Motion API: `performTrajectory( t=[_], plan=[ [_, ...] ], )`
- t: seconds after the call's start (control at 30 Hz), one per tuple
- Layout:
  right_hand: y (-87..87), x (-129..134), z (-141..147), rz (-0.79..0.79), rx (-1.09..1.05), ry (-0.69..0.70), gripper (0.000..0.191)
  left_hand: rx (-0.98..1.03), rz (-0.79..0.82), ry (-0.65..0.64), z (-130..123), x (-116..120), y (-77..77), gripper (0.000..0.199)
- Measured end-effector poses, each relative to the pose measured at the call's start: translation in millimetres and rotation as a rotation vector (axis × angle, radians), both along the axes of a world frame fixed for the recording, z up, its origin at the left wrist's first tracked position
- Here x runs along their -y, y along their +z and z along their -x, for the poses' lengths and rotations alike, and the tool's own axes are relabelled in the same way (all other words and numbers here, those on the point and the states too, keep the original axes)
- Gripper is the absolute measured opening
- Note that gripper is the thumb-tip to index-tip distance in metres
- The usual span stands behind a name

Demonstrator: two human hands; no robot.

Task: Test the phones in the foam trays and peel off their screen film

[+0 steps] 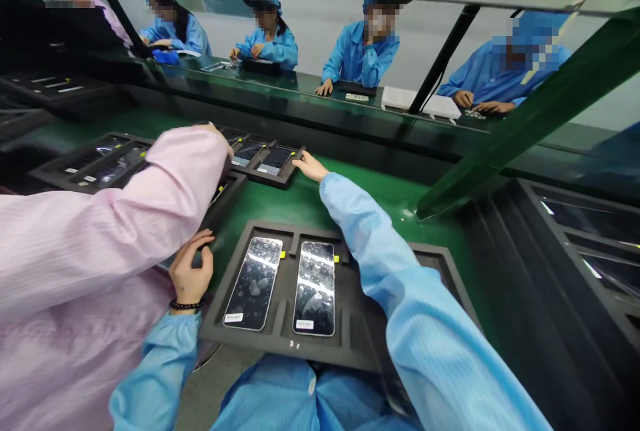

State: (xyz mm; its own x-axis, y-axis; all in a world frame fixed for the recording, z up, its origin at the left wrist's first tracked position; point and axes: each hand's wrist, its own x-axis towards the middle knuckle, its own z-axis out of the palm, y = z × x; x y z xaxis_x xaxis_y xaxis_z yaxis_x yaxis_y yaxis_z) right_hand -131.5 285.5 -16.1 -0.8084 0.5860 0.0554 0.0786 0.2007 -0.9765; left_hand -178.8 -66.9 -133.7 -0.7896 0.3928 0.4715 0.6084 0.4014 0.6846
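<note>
My right hand [311, 166] reaches forward, its fingers closed on the right end of a black foam tray [274, 179] that holds several phone-like panels. At the left, beside the pink sleeve, is my left hand [193, 270], with a dark bead bracelet at the wrist. Its fingers are curled and apart, and nothing shows between them. Right in front of my body lies another black tray [250, 346] with two glossy panels, a left one [255, 281] and a right one [315, 288], each with a white label and a yellow tab. My right sleeve covers part of this tray.
A person in a pink sleeve [185, 178] reaches across from the left. Panel trays [65, 174] lie behind that arm. Stacked black trays [525, 264] stand at the right, near a slanted green post [500, 131]. Several people in blue sit across the bench.
</note>
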Motion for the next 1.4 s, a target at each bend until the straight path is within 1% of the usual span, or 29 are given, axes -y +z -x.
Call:
performTrajectory(
  t=[0.03,0.1,0.17,0.23,0.27,0.3,0.33,0.37,0.4,0.47,0.53,0.6,0.63,0.7,0.73,0.77,0.83,0.87,0.93,1.03,1.1,1.2,1.4],
  plan=[
    [9.0,-0.4,-16.3,-0.038,0.058,0.018,0.036,0.033,-0.004,-0.041,-3.1,3.1,0.7,0.027],
    [30.3,1.9,-60.0,-0.103,0.163,0.067,0.029,0.128,0.015,-0.142,-11.1,9.1,5.0,0.033],
    [52.8,11.3,-117.1,-0.152,0.233,0.133,0.027,0.237,0.060,-0.244,-21.1,13.7,12.3,0.040],
    [71.1,30.4,-181.2,-0.198,0.314,0.202,0.028,0.322,0.112,-0.310,-31.6,16.0,19.8,0.047],
    [76.8,43.6,-212.9,-0.332,0.377,0.288,0.030,0.353,0.134,-0.325,-36.3,16.4,22.7,0.051],
    [79.5,58.7,-242.7,-0.460,0.422,0.331,0.031,0.380,0.152,-0.331,-40.3,16.5,24.6,0.055],
    [78.7,75.3,-269.4,-0.546,0.459,0.334,0.035,0.405,0.167,-0.332,-43.5,16.8,25.7,0.060],
    [74.4,92.4,-292.3,-0.609,0.493,0.303,0.038,0.429,0.182,-0.332,-46.0,17.6,26.1,0.065],
    [66.6,109.3,-310.7,-0.651,0.519,0.271,0.041,0.450,0.197,-0.333,-47.7,19.2,26.3,0.070],
    [43.3,139.8,-333.9,-0.659,0.564,0.220,0.040,0.480,0.231,-0.336,-50.2,24.6,28.2,0.077],
    [14.7,163.1,-340.5,-0.642,0.566,0.183,0.037,0.495,0.262,-0.336,-54.5,30.7,35.0,0.081],
    [-12.6,178.1,-334.7,-0.636,0.569,0.106,0.035,0.499,0.325,-0.302,-63.5,32.1,47.0,0.085],
    [-24.1,182.7,-328.6,-0.639,0.587,0.046,0.035,0.487,0.385,-0.277,-70.3,29.3,53.9,0.089],
    [-41.0,187.5,-313.1,-0.652,0.626,-0.073,0.035,0.392,0.549,-0.222,-87.2,16.0,66.1,0.100],
    [-46.5,188.2,-304.7,-0.658,0.637,-0.112,0.035,0.304,0.621,-0.244,-96.2,6.3,70.0,0.106],
    [-50.3,188.2,-296.8,-0.664,0.639,-0.133,0.036,0.195,0.635,-0.272,-104.7,-4.4,72.2,0.112],
    [-54.3,187.1,-283.8,-0.669,0.624,-0.134,0.038,0.008,0.686,-0.288,-117.9,-25.0,71.4,0.120],
    [-55.3,186.4,-279.4,-0.666,0.612,-0.125,0.038,-0.051,0.716,-0.278,-122.0,-33.1,69.2,0.119],
    [-56.5,185.6,-275.1,-0.652,0.585,-0.107,0.040,-0.103,0.764,-0.259,-125.4,-42.6,63.7,0.112],
    [-57.7,186.5,-276.6,-0.614,0.549,-0.094,0.043,-0.093,0.737,-0.244,-123.6,-42.7,58.1,0.101],
    [-58.2,187.6,-279.1,-0.585,0.535,-0.101,0.042,-0.078,0.705,-0.227,-122.0,-39.4,57.7,0.099],
    [-57.7,188.2,-281.4,-0.546,0.523,-0.098,0.041,-0.069,0.702,-0.211,-123.0,-37.7,59.4,0.095],
    [-54.9,184.8,-284.0,-0.504,0.498,-0.013,0.047,-0.084,0.731,-0.242,-129.0,-44.1,59.2,0.088]
  ],
)
